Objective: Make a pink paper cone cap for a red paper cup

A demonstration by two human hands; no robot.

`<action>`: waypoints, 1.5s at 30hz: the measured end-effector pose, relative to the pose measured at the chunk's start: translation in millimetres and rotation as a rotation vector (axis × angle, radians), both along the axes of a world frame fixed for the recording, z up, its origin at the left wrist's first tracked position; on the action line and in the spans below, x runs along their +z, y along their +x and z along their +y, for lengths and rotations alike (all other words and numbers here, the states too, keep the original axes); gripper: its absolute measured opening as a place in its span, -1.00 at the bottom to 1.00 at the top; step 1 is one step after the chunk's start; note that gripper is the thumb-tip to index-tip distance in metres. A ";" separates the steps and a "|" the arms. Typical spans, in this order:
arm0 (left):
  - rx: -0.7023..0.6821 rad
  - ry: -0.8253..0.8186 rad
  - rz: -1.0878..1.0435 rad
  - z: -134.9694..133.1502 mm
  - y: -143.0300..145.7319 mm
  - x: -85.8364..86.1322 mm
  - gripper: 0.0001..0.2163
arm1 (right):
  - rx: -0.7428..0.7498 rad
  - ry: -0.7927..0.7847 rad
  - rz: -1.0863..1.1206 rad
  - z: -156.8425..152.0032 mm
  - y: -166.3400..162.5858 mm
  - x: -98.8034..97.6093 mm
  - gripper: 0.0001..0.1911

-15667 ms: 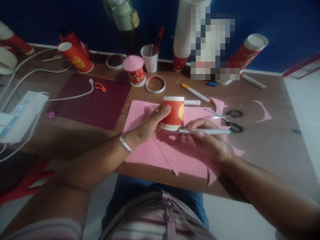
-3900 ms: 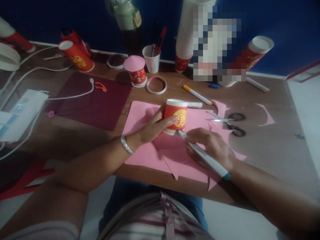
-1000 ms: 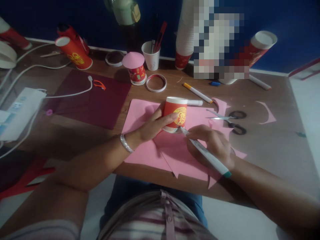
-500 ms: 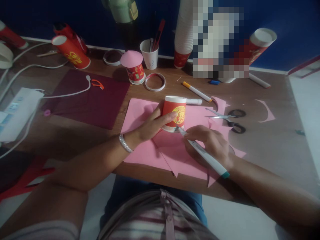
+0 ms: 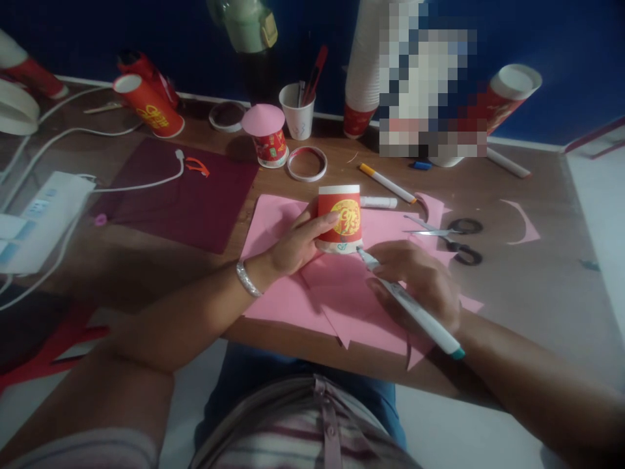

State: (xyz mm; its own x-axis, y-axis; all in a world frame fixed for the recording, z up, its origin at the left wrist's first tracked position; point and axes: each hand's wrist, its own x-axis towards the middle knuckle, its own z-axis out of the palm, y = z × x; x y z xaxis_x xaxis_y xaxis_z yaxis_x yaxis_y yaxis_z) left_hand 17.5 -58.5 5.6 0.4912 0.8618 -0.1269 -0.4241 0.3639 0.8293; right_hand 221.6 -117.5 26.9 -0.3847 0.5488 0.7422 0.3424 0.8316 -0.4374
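Observation:
My left hand (image 5: 300, 241) is wrapped round a red paper cup (image 5: 346, 215) with a gold emblem, its thumb across the front. Small green marks show on the cup's white lower band. Pinched in my right hand (image 5: 420, 277) is a white marker (image 5: 424, 322) with a green end, its tip at the lower right of that band; I cannot tell whether it touches. Beneath both hands lie pink paper sheets (image 5: 278, 299). Scissors (image 5: 456, 238) with black handles rest partly on the pink paper, right of my right hand.
Behind the cup are a tape roll (image 5: 307, 164), a decorated cup with a pink cone top (image 5: 263, 120), a cup of pens (image 5: 297, 114) and a yellow-capped marker (image 5: 387, 182). A power strip (image 5: 49, 215) with cables lies left. Tall cup stacks (image 5: 361, 85) stand at the back.
The marker and my right hand have moved slightly right along the cup's lower band. The cup is turned a little, and green marks on its band now show more plainly.

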 end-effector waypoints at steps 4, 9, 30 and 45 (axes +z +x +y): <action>0.005 -0.001 0.011 1.7 -2.6 -3.1 -0.53 | 0.008 -0.017 -0.046 1.6 0.6 -0.1 -0.67; 0.001 0.007 -0.012 3.1 -3.6 -5.8 -0.53 | 0.066 -0.024 -0.068 0.7 1.0 2.0 -0.73; -0.005 -0.038 -0.058 4.1 -2.1 -4.2 -0.56 | -0.005 0.011 -0.062 -0.5 -4.5 4.4 -0.74; -0.007 0.000 -0.019 1.8 -1.6 -2.5 -0.66 | -0.021 0.019 -0.102 -1.9 -5.3 6.0 -0.73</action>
State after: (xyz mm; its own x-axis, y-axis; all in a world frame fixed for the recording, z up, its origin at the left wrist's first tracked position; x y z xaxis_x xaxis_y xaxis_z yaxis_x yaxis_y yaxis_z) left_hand 15.9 -56.7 3.2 0.4994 0.8583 -0.1179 -0.4369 0.3670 0.8213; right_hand 216.3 -119.4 32.9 -0.4472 0.5433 0.7105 0.4016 0.8317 -0.3833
